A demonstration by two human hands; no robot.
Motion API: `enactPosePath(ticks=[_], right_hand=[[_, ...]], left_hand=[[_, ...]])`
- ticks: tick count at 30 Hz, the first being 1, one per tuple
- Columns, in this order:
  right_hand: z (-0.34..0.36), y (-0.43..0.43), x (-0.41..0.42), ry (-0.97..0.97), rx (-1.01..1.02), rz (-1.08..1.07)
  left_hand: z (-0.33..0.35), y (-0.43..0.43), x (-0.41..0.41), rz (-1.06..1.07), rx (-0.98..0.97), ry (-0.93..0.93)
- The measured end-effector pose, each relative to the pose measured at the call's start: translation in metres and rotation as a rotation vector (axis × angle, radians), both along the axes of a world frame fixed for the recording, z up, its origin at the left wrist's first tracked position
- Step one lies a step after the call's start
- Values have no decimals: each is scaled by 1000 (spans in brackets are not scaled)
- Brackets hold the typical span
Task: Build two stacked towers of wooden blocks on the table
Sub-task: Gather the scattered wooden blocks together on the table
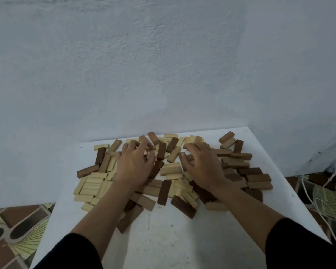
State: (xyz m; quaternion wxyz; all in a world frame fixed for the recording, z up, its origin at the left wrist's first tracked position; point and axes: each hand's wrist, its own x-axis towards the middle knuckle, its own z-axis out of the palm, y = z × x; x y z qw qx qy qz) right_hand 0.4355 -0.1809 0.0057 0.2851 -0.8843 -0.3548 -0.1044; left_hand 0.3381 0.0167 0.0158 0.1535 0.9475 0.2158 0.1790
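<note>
Left hand (pixel 134 166), right hand (pixel 201 167) curl over blocks (pixel 91 183) by table (pixel 173 239) far edge; can't tell if gripping. We should pick single blocks, start bases near front edge.

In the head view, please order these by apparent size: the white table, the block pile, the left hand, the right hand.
1. white table
2. block pile
3. left hand and right hand: they look about equal, so I do not rank them.

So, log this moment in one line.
stage: nothing stacked yet | left hand: on blocks | right hand: on blocks | blocks: loose heap on table
</note>
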Motion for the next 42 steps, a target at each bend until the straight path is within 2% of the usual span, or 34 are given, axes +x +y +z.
enactPosePath(ticks=[5, 11, 16, 22, 28, 31, 34, 37, 42], right_hand=[[-4, 72, 41, 0, -87, 99], [-15, 123, 62, 17, -258, 100], [-23, 132, 58, 41, -330, 77], [-29, 127, 54, 151, -128, 151], [-22, 117, 43, 109, -38, 193], [-15, 107, 30, 45, 7, 278], [-15, 93, 8, 28, 18, 360], [-24, 81, -11, -11, -26, 356], [-19, 63, -30, -11, -21, 316]], left_hand=[[-10, 46, 43, -26, -59, 202], [-24, 63, 52, -118, 69, 286], [-30, 62, 40, -139, 123, 225], [-37, 63, 38, -131, 63, 2], [-38, 58, 27, -423, -114, -272], [-30, 53, 14, -466, -181, -356], [-30, 52, -5, -463, -109, -340], [-33, 54, -23, -389, -41, -265], [-21, 52, -63, -369, -79, -167]])
